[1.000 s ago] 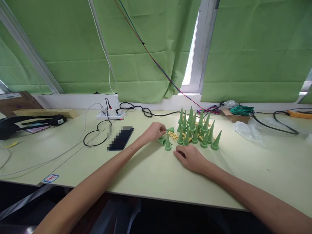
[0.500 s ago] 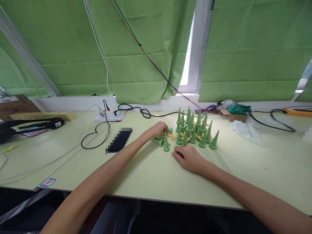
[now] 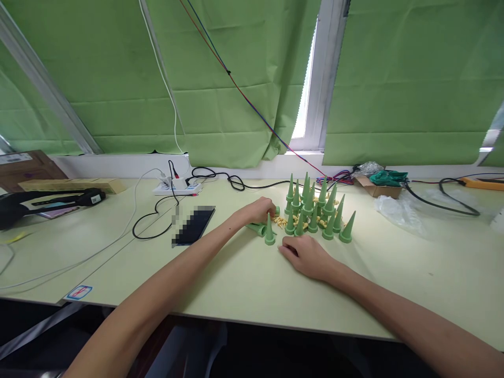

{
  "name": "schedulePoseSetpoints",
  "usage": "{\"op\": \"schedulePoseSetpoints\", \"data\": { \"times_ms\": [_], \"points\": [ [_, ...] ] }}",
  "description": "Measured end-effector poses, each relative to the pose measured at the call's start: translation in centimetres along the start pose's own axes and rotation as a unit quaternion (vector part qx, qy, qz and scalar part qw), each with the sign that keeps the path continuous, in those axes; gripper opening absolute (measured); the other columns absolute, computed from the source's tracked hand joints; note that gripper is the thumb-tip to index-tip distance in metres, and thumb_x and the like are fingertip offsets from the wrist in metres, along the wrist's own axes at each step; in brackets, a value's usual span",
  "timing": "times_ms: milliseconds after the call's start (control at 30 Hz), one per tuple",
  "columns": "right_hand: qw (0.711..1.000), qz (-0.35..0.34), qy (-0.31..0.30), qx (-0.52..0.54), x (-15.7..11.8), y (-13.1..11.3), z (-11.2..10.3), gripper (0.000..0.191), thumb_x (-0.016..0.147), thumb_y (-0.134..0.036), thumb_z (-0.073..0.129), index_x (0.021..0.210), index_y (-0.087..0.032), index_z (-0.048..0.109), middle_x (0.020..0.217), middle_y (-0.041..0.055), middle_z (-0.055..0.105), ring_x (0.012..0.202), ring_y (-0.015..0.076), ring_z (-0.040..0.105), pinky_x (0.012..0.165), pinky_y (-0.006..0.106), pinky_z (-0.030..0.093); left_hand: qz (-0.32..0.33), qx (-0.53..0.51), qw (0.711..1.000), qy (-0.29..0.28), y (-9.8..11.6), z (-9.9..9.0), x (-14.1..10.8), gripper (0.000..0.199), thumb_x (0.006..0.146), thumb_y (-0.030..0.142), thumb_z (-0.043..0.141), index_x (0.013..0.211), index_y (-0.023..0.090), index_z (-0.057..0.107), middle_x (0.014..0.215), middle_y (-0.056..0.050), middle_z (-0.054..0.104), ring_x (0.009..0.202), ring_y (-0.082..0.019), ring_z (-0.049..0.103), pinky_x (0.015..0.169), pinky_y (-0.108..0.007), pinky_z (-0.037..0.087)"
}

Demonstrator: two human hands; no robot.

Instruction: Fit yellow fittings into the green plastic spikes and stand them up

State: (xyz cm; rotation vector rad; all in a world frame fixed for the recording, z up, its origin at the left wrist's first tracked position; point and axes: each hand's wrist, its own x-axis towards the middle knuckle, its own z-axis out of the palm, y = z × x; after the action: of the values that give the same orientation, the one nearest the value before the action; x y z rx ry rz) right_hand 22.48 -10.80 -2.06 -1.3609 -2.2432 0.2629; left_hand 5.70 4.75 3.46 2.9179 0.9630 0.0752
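My left hand (image 3: 261, 210) is over the table with its fingers bent down and closed; what they hold, if anything, is hidden. A short green piece (image 3: 277, 210) shows right by its fingertips. Below its wrist lie green hollow cones (image 3: 258, 229) on their sides. A single green cone (image 3: 270, 233) stands upright between my two hands. My right hand (image 3: 305, 255) rests on the tabletop with curled fingers, and nothing shows in it. Just beyond it stands a cluster of upright green cones (image 3: 310, 202), with small yellow pieces (image 3: 280, 222) scattered among and beside them.
A dark phone-like slab (image 3: 197, 226) lies left of my left forearm. Behind it are a white power strip (image 3: 177, 186) and black cables. A small cardboard box (image 3: 378, 186) and clear plastic wrap (image 3: 397, 212) are at right. Green curtains (image 3: 236, 115) hang behind.
Almost nothing differs. The view has shifted slightly, and my left hand sits a little further right; my right hand stays on the table.
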Motion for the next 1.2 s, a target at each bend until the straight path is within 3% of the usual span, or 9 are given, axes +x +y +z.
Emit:
{"op": "schedulePoseSetpoints", "data": {
  "times_ms": [333, 500, 733, 900, 1033, 1100, 1200],
  "points": [
    [1.0, -0.003, 0.002, 0.0, 0.0, 0.1, 0.0, 0.031, 0.095, -0.025, 0.046, 0.067, -0.02, 0.037, 0.06, -0.0026, 0.047, 0.056, 0.0115, 0.036, 0.056, 0.026, 0.021, -0.006, -0.012, 1.0, -0.016, 0.3, 0.2, 0.0, 0.021, 0.072, 0.001, 0.059, 0.083, 0.012, 0.074, 0.09, -0.009, 0.071, 0.078, -0.019, 0.062, 0.065, -0.024, 0.046],
    [1.0, -0.002, 0.001, 0.0, 0.0, 0.0, 0.0, 0.031, 0.095, -0.025, 0.046, 0.066, -0.02, 0.036, 0.059, -0.0028, 0.046, 0.055, 0.0115, 0.034, 0.056, 0.025, 0.022, -0.001, -0.021, 1.0, 0.014, -0.1, 0.1, -0.3, 0.014, 0.075, 0.006, 0.06, 0.08, 0.013, 0.071, 0.09, -0.009, 0.069, 0.08, -0.02, 0.062, 0.069, -0.026, 0.048],
    [1.0, 0.013, 0.006, 0.021, -0.1, -0.1, -0.2, 0.03, 0.095, -0.025, 0.046, 0.066, -0.02, 0.041, 0.058, -0.0033, 0.045, 0.055, 0.0114, 0.038, 0.056, 0.025, 0.024, 0.003, -0.04, 0.986, 0.163, 0.1, -1.5, -2.2, 0.016, 0.097, 0.019, 0.043, 0.099, 0.016, 0.058, 0.105, -0.009, 0.062, 0.097, -0.02, 0.057, 0.084, -0.033, 0.047],
    [0.996, 0.012, 0.053, 0.067, 0.0, 0.0, 0.0, 0.034, 0.099, -0.028, 0.043, 0.066, -0.02, 0.04, 0.056, -0.0041, 0.041, 0.053, 0.0114, 0.035, 0.056, 0.026, 0.027, 0.039, -0.042, 0.932, 0.359, 2.2, -2.9, -4.7, 0.013, 0.101, 0.019, 0.04, 0.107, 0.017, 0.052, 0.099, -0.007, 0.063, 0.086, -0.017, 0.06, 0.075, -0.029, 0.048],
    [0.987, 0.004, 0.115, 0.115, 0.0, -0.2, -0.1, 0.037, 0.101, -0.034, 0.039, 0.066, -0.021, 0.04, 0.057, -0.0036, 0.04, 0.054, 0.012, 0.035, 0.054, 0.026, 0.029, 0.112, -0.002, 0.855, 0.507, 4.0, -1.7, -6.7, 0.012, 0.099, 0.014, 0.043, 0.108, 0.018, 0.052, 0.104, -0.01, 0.061, 0.09, -0.015, 0.06, 0.077, -0.028, 0.053],
    [0.981, 0.001, 0.136, 0.137, -0.1, -0.4, -0.3, 0.035, 0.102, -0.035, 0.038, 0.071, -0.021, 0.046, 0.06, -0.0028, 0.043, 0.055, 0.0123, 0.037, 0.054, 0.026, 0.032, 0.161, 0.037, 0.845, 0.508, 4.9, -0.3, -7.5, 0.017, 0.097, 0.011, 0.045, 0.111, 0.019, 0.052, 0.103, -0.009, 0.06, 0.099, -0.017, 0.061, 0.081, -0.029, 0.055],
    [0.973, -0.005, 0.154, 0.173, -0.3, -0.7, -0.6, 0.026, 0.101, -0.036, 0.04, 0.087, -0.02, 0.055, 0.064, -0.0022, 0.048, 0.056, 0.0127, 0.04, 0.054, 0.025, 0.034, 0.194, 0.06, 0.86, 0.468, 5.9, 1.6, -8.1, 0.024, 0.096, 0.009, 0.044, 0.117, 0.018, 0.052, 0.105, -0.01, 0.061, 0.095, -0.016, 0.064, 0.076, -0.026, 0.058]
  ]
}}
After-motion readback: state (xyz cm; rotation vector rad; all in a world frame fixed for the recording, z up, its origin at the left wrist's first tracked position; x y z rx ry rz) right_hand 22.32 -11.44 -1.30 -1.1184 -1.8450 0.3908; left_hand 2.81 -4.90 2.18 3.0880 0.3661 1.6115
